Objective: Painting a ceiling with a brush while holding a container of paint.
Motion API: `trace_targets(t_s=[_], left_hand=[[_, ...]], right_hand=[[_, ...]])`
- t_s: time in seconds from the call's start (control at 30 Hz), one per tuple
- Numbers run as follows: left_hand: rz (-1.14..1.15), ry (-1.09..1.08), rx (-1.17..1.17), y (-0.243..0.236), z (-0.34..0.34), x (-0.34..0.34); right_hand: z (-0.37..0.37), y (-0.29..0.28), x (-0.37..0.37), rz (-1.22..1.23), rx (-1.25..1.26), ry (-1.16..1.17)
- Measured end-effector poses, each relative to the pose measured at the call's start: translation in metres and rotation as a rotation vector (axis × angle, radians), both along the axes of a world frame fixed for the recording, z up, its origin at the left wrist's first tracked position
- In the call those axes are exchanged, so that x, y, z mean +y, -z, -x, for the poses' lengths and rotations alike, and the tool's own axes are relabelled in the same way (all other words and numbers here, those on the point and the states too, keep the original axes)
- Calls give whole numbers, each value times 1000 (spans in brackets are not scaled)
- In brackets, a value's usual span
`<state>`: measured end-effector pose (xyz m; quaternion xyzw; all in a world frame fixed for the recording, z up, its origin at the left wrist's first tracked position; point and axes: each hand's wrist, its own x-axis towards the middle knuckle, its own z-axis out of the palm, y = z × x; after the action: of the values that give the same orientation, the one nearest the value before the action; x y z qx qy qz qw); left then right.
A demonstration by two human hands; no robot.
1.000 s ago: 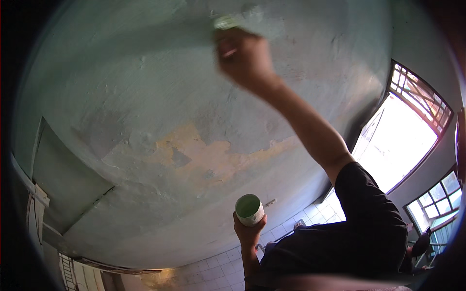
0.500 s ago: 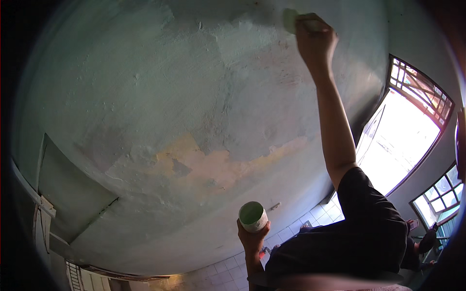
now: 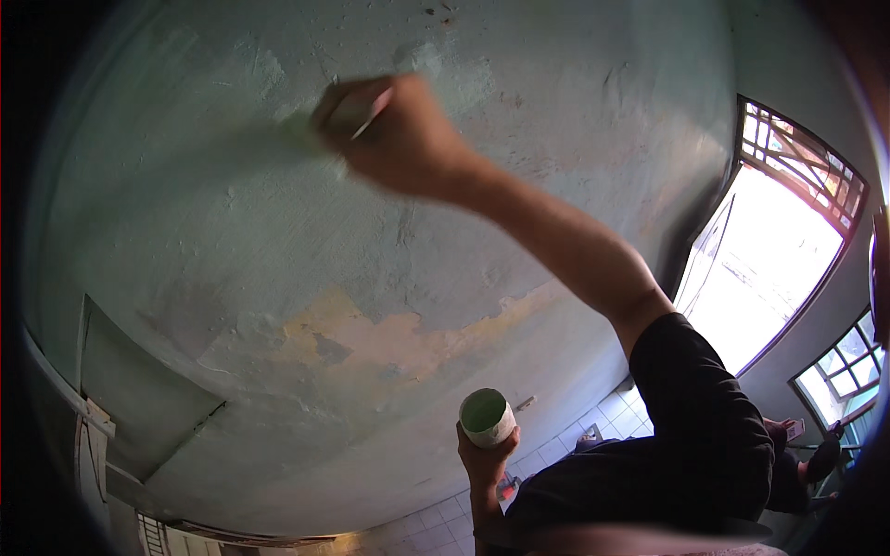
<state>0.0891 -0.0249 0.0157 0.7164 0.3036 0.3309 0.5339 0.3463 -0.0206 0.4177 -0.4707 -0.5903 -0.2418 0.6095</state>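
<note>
My right hand [image 3: 394, 134], blurred by motion, grips a paintbrush [image 3: 369, 113] with a pinkish, pale handle against the upper wall [image 3: 213, 241]; its greenish tip is smeared and partly behind my fingers. The wall is pale green, rough, with a peeled yellow and pinkish patch [image 3: 371, 343] below my hand. Low in the middle, my left hand [image 3: 487, 456] is wrapped round a whitish cylindrical container [image 3: 496, 431] with pale green liquid inside, held upright below the patch.
A bright doorway [image 3: 760, 259] with a grille above is at right, beside a paned window [image 3: 844, 371]. Another person's hand [image 3: 774, 431] with a small object shows low right. A recessed panel [image 3: 139, 398] is at left, the tiled floor [image 3: 436, 524] at the bottom.
My right hand with the brush has swept from the upper right of the wall down and leftward since half a second ago. My left hand has stayed nearly in place with the container.
</note>
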Motion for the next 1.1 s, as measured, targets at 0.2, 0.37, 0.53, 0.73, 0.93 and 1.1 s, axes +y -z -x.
trace_targets(t_s=[0.2, 0.37, 0.53, 0.73, 0.93, 1.1], left_hand=[[-75, -21, -70, 7, 3, 3], [-111, -46, -13, 4, 7, 7], [-38, 8, 23, -11, -8, 2], [-62, 14, -34, -10, -1, -3], [-39, 33, 36, -4, 4, 1], [-7, 95, 35, -4, -11, 4]], right_hand=[[-163, 7, -126, -725, 137, 1026], [-123, 2, -74, -151, 217, 797], [-15, 15, -6, -203, -189, -25], [-166, 8, -105, -563, 199, 737], [-116, 12, -36, -272, -194, 932], [-9, 18, -7, -29, -75, -163]])
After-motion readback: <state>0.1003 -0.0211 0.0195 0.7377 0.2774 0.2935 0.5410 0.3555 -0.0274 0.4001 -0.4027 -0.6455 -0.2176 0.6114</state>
